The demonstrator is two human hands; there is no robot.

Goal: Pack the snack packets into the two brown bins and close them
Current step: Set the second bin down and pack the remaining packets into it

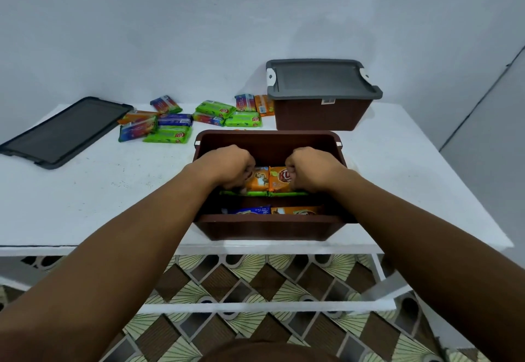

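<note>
Foil-wrapped and probably light, slick and easily crushed, the orange packets (279, 181) are best pinched by their sealed ends. The left hand (227, 168) and right hand (309, 169), apart, each curl their fingers onto one inside the open brown bin (267, 140) at the table's (113, 191) front edge. Loose packets (167, 134) lie towards the back edge, the lidded bin (321, 114) near the back right corner, and the spare lid (65, 131) at the left edge.
</note>
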